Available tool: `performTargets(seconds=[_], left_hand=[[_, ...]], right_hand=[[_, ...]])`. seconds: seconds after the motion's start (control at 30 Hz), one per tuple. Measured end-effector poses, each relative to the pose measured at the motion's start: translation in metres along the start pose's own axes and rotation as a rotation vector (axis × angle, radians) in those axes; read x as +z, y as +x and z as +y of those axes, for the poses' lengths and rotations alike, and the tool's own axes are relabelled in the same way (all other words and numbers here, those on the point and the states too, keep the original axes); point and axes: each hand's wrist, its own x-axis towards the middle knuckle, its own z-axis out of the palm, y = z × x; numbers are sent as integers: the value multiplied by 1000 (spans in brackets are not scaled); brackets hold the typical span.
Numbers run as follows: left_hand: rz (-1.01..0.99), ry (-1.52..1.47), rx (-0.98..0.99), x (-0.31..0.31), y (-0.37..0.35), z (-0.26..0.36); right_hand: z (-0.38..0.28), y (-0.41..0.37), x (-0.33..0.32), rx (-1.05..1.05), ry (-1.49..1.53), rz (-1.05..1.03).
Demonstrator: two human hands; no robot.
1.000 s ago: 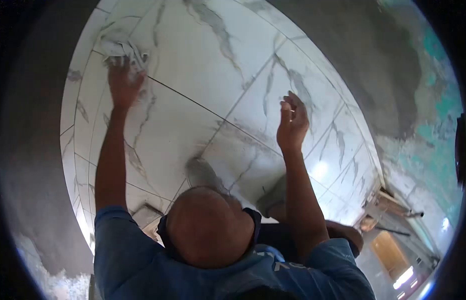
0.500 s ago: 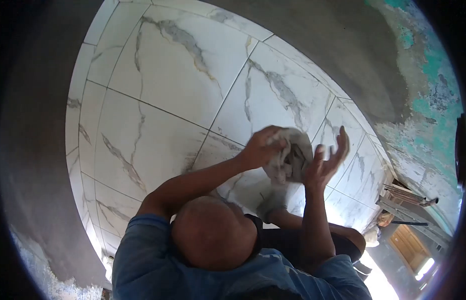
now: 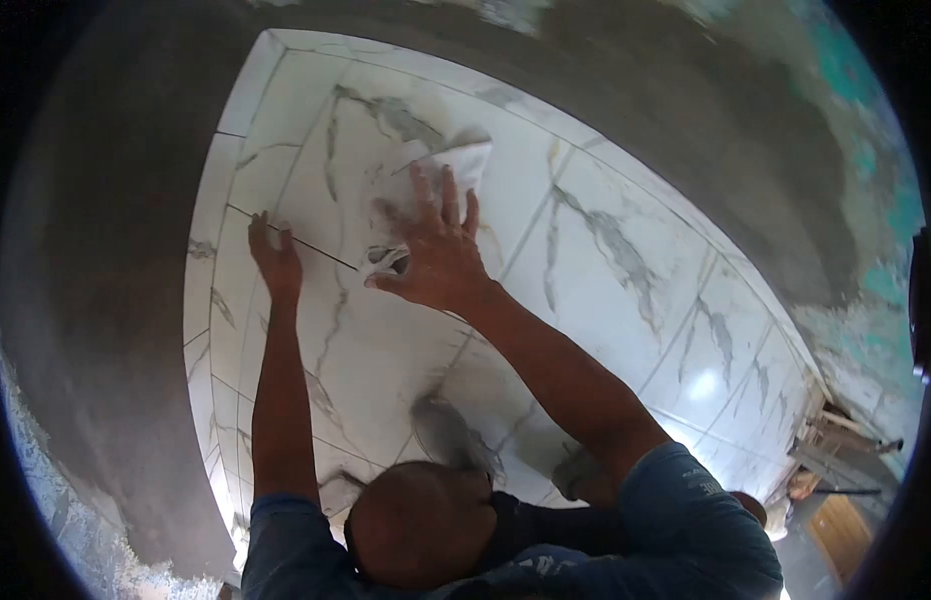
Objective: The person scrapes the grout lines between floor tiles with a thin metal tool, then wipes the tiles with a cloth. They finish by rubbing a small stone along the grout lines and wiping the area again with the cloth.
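My right hand (image 3: 441, 255) presses a pale cloth (image 3: 466, 165) against the white marbled floor tiles (image 3: 506, 330). Its fingers spread over the cloth, and a bunched part shows between thumb and fingers. The cloth is blurred and partly hidden under the hand. My left hand (image 3: 276, 258) rests on the tiles to the left, fingers apart with nothing in them, beside a dark tile joint (image 3: 306, 244). Other joints between the tiles look light grey.
Grey plastered walls (image 3: 116, 300) border the tiles, with green peeling paint (image 3: 846, 60) at upper right. My bent leg and a blurred foot (image 3: 451, 430) are on the tiles. Wooden pieces and a ladder-like frame (image 3: 836, 465) stand at lower right.
The cloth, earlier held up in my left hand, is now under my right hand on the tiles. Both hands have reached forward and left, and the view has shifted.
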Motion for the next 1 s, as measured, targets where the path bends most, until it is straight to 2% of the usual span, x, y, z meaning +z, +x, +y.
performTargets(seconds=[0.03,0.07,0.1,0.17,0.23,0.3,0.33,0.4,0.43,0.5,0.6,0.67,0.7,0.77,0.83,0.9,0.97,1.0], left_hand=[[56,247,100,4,11,-21],[71,260,81,3,14,-16],[60,362,59,12,12,-7],[52,462,19,21,19,6],[77,509,-10,17,16,4],[93,451,-23,16,19,6],[80,463,-37,16,17,6],[80,448,-11,18,18,-2],[78,444,-8,16,19,-3],[20,447,-14,14,20,-1],[4,502,9,14,22,1],[-10,501,3,13,24,1],[-17,494,-14,12,24,3],[-32,503,-24,12,24,5],[-38,519,-38,10,25,6],[-67,525,-40,10,27,7],[-75,506,-53,10,26,7],[-88,486,-56,9,26,6]], right_hand=[[-3,14,12,-6,-104,-62],[-2,26,27,74,-120,-11],[-1,38,42,51,-116,-23],[2,62,73,285,-160,98],[-5,87,100,334,-164,95],[-6,117,137,81,-210,30],[-13,127,153,83,-208,24],[-35,159,179,-321,69,-84],[-45,180,187,-317,66,-81],[-61,235,194,-406,-223,98],[-70,301,179,-312,-223,48],[-73,326,156,-211,-410,-281],[-64,332,155,-207,-409,-284],[-37,334,158,98,-530,-158],[-29,310,146,255,-443,-174],[-49,262,132,184,-105,138],[-59,227,161,-145,-258,168],[-65,225,176,-147,-251,169]])
